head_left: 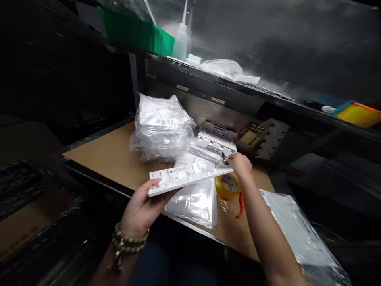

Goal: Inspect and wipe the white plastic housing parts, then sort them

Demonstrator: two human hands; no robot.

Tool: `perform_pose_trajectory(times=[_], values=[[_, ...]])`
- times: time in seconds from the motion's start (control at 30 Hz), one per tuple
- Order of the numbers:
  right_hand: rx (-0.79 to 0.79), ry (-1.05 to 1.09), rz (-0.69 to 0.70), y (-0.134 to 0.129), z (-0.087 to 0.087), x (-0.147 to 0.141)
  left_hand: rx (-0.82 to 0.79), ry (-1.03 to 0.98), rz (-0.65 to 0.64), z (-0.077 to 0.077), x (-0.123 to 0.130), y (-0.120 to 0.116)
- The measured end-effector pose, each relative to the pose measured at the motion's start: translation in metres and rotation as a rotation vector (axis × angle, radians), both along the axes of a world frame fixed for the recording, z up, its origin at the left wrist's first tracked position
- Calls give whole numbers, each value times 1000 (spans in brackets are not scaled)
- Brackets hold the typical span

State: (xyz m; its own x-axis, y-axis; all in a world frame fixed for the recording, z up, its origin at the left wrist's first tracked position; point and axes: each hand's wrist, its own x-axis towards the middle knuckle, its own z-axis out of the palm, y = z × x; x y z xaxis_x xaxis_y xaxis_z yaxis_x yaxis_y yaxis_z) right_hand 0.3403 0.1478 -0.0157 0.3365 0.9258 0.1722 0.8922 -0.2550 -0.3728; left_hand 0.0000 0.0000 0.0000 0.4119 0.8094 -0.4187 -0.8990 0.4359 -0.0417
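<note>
In the head view, we find two bare hands busy around a roll of yellow tape [220, 188] on a cardboard-covered bench [116, 155]. The left hand [144, 208], a beaded bracelet [127, 243] at its wrist, clamps a molded white plastic panel [181, 177], thumb on top and fingers beneath, holding it tilted above a plastic-bagged packet [196, 203] left of the tape. Just beyond the tape, the right hand [240, 165] bunches its fingers at a small dark metal item [224, 159]; whether gripped or merely touched, we cannot tell. A red handle [241, 205] lies just right of the tape; a stack of bagged white parts [163, 127] rises farther back, to the tape's left. We judge the step in hand to be supporting the panel while the other hand deals with the metal item. The next move, in our view, calls for a sure pinch on that item and a steady left-hand hold.
</note>
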Motion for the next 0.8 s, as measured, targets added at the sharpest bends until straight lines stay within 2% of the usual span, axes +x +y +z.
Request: perform_pose_trajectory(times=[0.1,0.2,0.27,0.33,0.4,0.43,0.5,0.57,0.63,0.73,0.8], values=[[89,49,-9,-1,8,4,4,11,13,0,2,0],[289,130,-15,-22,17,-1,11,15,28,0,3,-1],[436,198,12,-53,21,-17,11,20,36,0,5,-2],[556,274,96,-96,23,-45,5,30,45,0,6,-2],[724,396,293,-140,22,-81,-5,44,49,0,9,-3],[756,387,385,-160,21,-100,-7,58,46,0,11,-3],[873,291,401,-192,20,-132,-6,97,28,3,16,-5],[903,260,412,-211,18,-156,-4,147,28,7,22,-8],[858,299,494,-220,16,-171,-8,166,42,11,31,-13],[806,351,619,-226,10,-180,14,166,59,15,42,-20],[813,339,600,-228,6,-179,45,208,77,15,46,-23]])
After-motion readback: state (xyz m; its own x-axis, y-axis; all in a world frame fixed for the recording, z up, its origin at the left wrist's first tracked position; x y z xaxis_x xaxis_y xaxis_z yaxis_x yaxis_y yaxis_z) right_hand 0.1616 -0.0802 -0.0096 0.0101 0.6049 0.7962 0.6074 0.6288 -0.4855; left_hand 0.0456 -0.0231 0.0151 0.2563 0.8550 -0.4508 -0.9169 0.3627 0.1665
